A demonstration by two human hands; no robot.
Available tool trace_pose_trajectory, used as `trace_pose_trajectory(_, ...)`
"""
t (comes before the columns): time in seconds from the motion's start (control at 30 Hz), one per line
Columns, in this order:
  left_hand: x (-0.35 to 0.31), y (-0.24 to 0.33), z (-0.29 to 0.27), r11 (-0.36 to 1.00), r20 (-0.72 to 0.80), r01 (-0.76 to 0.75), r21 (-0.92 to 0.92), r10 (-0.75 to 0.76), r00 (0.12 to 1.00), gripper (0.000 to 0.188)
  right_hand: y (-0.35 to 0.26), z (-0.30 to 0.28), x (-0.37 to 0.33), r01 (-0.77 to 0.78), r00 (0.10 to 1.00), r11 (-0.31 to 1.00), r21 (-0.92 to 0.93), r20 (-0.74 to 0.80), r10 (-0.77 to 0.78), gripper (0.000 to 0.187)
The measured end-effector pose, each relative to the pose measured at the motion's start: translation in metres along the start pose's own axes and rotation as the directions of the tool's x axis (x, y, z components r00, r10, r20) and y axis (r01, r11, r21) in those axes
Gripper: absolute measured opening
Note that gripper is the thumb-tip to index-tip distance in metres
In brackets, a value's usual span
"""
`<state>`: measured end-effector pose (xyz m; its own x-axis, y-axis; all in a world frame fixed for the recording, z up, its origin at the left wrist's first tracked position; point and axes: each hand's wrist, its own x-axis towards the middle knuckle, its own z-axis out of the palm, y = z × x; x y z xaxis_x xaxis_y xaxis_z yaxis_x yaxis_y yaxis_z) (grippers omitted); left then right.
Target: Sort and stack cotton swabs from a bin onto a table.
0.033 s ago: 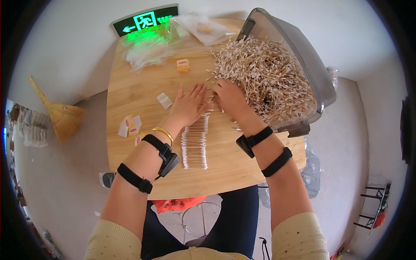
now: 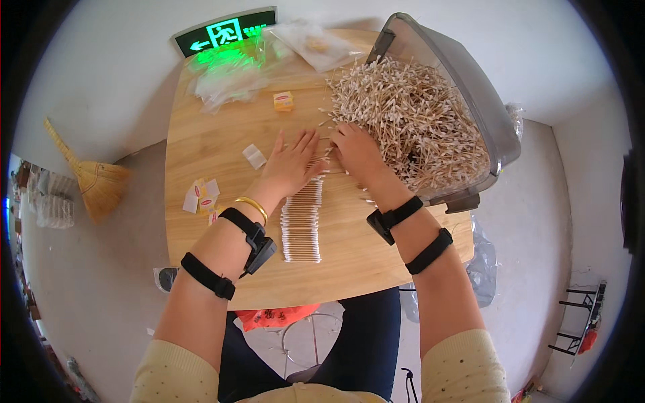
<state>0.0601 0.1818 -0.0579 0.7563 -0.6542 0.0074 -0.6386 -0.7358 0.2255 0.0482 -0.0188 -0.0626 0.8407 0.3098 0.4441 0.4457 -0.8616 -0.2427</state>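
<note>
A neat row of cotton swabs lies side by side on the wooden table, forming a strip that runs away from me. My left hand rests over the far end of this row, its fingers stretched out and spread. Just to its right, my right hand is at the edge of a large loose heap of cotton swabs, with its fingers curled down. Some swab tips show beside the right fingertips, but what lies between them is hidden. The heap spills from a tipped grey translucent plastic bin.
Left of my left hand lie a small white card and several yellow-and-white small boxes. A yellow box stands farther back. Clear plastic bags cover the far left, before a lit green exit sign. A broom leans at left.
Almost nothing differs. My right hand's fingers have shifted very slightly beside the heap; my left hand stays over the row.
</note>
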Motion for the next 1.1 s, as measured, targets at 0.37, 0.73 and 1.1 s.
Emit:
trace_pose_trajectory(0.37,-0.029,-0.006,0.003,1.0,0.097,-0.019,0.009,0.018,0.995,0.076,0.009,0.004,0.012,-0.142,0.99,0.989,-0.045,-0.001,0.142,0.008)
trace_pose_trajectory(0.73,-0.008,-0.002,0.005,0.993,-0.118,-0.116,-0.023,0.112,0.987,0.081,-0.005,0.021,0.016,-0.106,0.994,0.988,0.116,-0.004,0.107,0.026)
trace_pose_trajectory(1.1,-0.009,-0.032,-0.007,0.999,0.129,-0.026,0.038,0.021,0.991,0.083,0.005,0.001,-0.007,-0.129,0.992,0.991,-0.043,-0.001,0.129,0.024)
